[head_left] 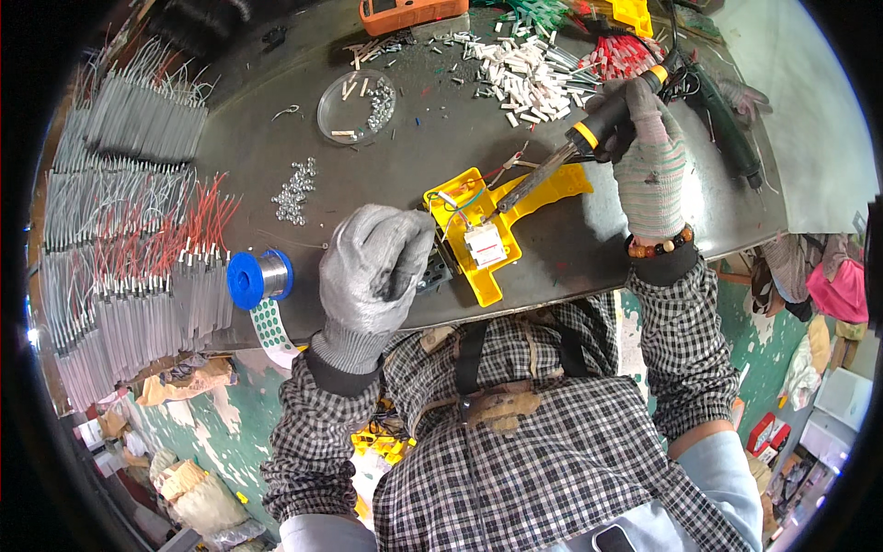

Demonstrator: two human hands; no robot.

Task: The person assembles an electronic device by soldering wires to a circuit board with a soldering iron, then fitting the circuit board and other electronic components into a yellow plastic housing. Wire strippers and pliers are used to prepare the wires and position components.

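My right hand (649, 166), in a striped knit glove, grips the black-and-yellow handle of a soldering iron (543, 177). The iron slants down to the left, and its tip is over the open yellow plastic housing (556, 189). Inside that gun-shaped shell sit a white block (485, 246) with a label and several thin coloured wires. By the shell's left edge is my left hand (379, 262) in a grey glove. Its fingers are curled together; whatever they pinch is hidden from view. A dark slotted part (435, 272) shows partly beneath that hand.
A blue spool of solder (260, 279) stands left of my left hand. Bundles of grey tubes with wires (138, 212) fill the left side. Farther back are a clear dish (324, 118), a pile of white sleeves (524, 78) and an orange meter (414, 13). A dark green tool (728, 129) lies at right.
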